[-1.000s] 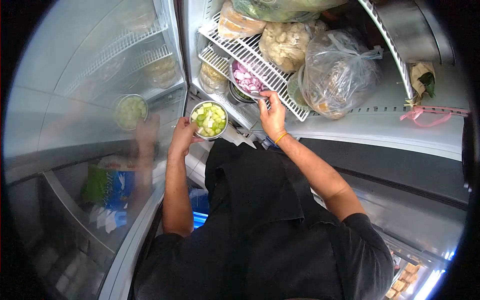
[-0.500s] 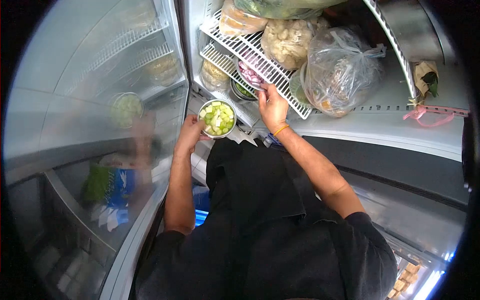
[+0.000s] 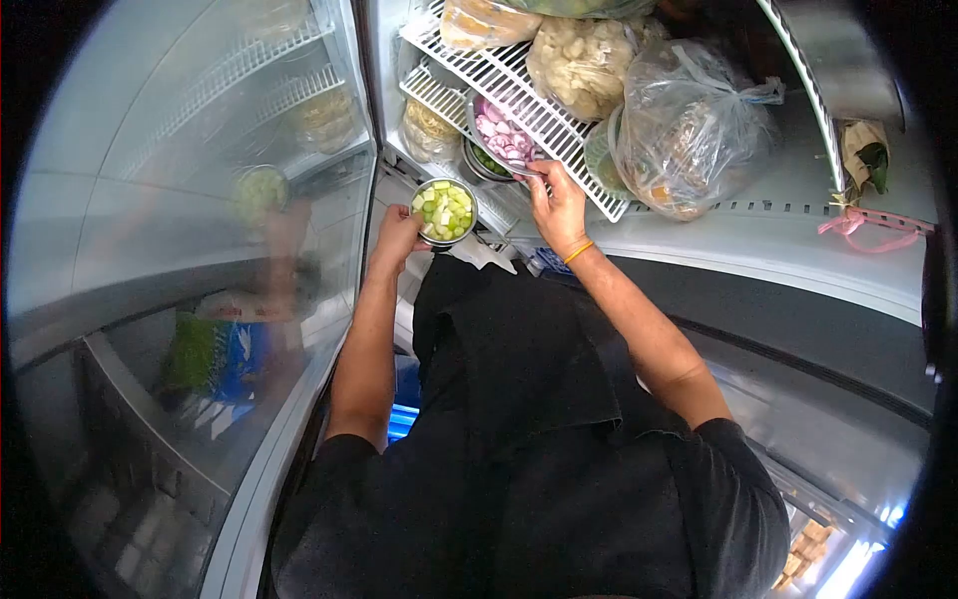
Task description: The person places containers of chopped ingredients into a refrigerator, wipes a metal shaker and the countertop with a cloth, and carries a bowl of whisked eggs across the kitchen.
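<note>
Here, fingers on vegetable bowl, onion bowl

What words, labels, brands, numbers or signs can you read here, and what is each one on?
No text can be read in this view.
Green-and-blue printed bag showing in the glass door: pale marks, too blurred to read.
Small blue-and-white item near the right wrist: too small to read.
Round metal bowl in the left hand: no marking visible.
Large clear knotted plastic bag: no label visible.
</note>
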`<state>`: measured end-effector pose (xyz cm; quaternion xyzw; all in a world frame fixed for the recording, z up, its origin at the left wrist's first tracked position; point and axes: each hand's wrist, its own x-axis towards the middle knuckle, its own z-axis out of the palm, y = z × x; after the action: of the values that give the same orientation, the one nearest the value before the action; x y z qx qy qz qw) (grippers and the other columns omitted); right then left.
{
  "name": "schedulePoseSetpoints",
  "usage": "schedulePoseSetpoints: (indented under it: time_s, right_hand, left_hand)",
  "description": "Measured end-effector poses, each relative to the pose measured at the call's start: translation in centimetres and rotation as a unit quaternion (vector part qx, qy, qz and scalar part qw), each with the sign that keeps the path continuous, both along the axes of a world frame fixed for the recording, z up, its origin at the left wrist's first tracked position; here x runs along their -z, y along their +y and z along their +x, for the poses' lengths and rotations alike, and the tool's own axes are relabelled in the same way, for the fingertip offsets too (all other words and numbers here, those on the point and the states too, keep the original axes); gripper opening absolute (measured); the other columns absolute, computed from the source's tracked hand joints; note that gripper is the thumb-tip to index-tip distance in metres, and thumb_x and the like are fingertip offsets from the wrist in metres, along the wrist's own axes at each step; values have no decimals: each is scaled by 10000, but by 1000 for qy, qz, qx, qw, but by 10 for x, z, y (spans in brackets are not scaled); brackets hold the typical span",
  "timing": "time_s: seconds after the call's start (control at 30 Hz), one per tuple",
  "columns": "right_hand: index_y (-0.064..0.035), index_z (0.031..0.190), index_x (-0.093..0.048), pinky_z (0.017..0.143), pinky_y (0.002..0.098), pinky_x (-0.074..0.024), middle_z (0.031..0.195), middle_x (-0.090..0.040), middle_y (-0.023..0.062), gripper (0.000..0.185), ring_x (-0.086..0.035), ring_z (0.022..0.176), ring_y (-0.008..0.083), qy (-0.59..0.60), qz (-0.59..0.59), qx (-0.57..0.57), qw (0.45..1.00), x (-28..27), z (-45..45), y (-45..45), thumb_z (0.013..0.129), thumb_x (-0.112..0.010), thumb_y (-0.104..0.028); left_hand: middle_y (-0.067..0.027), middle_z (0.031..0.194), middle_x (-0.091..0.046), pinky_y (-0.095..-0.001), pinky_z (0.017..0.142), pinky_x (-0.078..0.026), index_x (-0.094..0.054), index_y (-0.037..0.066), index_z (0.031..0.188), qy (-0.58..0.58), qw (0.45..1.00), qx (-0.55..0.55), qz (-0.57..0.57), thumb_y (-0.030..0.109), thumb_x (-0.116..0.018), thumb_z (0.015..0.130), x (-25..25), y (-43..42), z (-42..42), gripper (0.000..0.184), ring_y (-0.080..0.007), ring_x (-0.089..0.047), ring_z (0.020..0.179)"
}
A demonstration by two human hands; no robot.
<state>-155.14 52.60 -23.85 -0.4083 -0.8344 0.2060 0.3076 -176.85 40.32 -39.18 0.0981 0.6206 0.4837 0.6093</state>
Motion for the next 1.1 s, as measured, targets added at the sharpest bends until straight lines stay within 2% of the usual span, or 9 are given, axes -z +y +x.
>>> schedulePoseSetpoints:
  time_s: [0.07, 0.17, 0.43, 0.47, 0.6, 0.87, 0.97, 1.03, 1.1]
  right_hand:
    - [-50, 1095, -621, 771, 424, -549, 984, -702, 161, 169, -702, 909, 378, -17, -6, -6, 1000, 2, 4, 2, 929, -652, -61]
    - [-23, 1092, -613, 739, 341, -554, 909, -714, 136, 159, -725, 810, 248, -37, 14, 9, 999, 2, 2, 4, 938, -634, 4]
    - [-62, 1097, -624, 759, 480, -531, 940, -704, 217, 160, -696, 885, 393, -98, 63, 97, 988, -4, -25, -2, 952, -653, -123]
    - [-45, 1184, -615, 844, 513, -503, 968, -690, 242, 300, -662, 931, 421, -114, 67, 78, 988, -4, -26, 0, 949, -654, -226]
    - [91, 1329, -474, 908, 545, -488, 1103, -636, 327, 544, -614, 1035, 498, -216, 25, 110, 970, 2, -24, 4, 960, -647, -270]
    - [88, 1386, -426, 915, 546, -499, 1120, -641, 326, 613, -630, 1013, 497, -202, -15, 114, 973, -8, -21, 2, 943, -647, -272]
    - [94, 1460, -330, 932, 531, -511, 1171, -617, 356, 676, -626, 1042, 516, -218, -52, 92, 970, -12, -5, -6, 942, -622, -228]
    - [88, 1450, -361, 926, 521, -522, 1208, -614, 344, 656, -632, 1075, 493, -177, -10, 41, 983, -8, 10, -15, 947, -626, -239]
    - [46, 1435, -432, 920, 502, -528, 1242, -633, 304, 615, -645, 1099, 457, -165, -179, -12, 970, -28, 18, -26, 948, -643, -264]
  left_hand:
    - [-177, 1076, -598, -356, 618, -660, -441, -75, 1260, -1, 1000, 11, -1, 137, -594, 894, 3, -1, 4, 450, -249, -702, 851]
    - [-180, 1085, -596, -359, 632, -667, -429, -78, 1279, -6, 1000, 22, -4, 139, -587, 898, 10, -6, 9, 466, -254, -704, 862]
    - [-194, 1111, -582, -346, 587, -655, -439, -101, 1265, -28, 999, 30, -15, 114, -619, 876, 9, -17, 14, 479, -251, -695, 894]
    - [-193, 1107, -582, -345, 584, -653, -439, -100, 1266, -22, 999, 31, -20, 113, -619, 875, 7, -17, 15, 480, -250, -694, 889]
    - [-182, 1093, -577, -346, 591, -653, -439, -98, 1273, -18, 999, 32, -19, 102, -613, 874, 1, -15, 11, 478, -251, -689, 880]
    - [-162, 1066, -577, -333, 580, -637, -458, -71, 1235, 12, 999, 10, 37, 109, -610, 892, -15, 2, 1, 416, -229, -686, 828]
    - [-147, 1051, -596, -328, 598, -627, -485, -44, 1223, 21, 998, 13, 65, 113, -592, 910, -48, 6, -7, 366, -207, -686, 802]
    - [-138, 1042, -602, -338, 627, -634, -499, -31, 1214, 23, 997, 10, 75, 106, -580, 914, -80, 1, -14, 340, -201, -684, 812]
    - [-134, 1054, -608, -347, 648, -636, -512, -22, 1209, 35, 995, 20, 87, 103, -582, 900, -94, -6, -24, 341, -198, -685, 838]
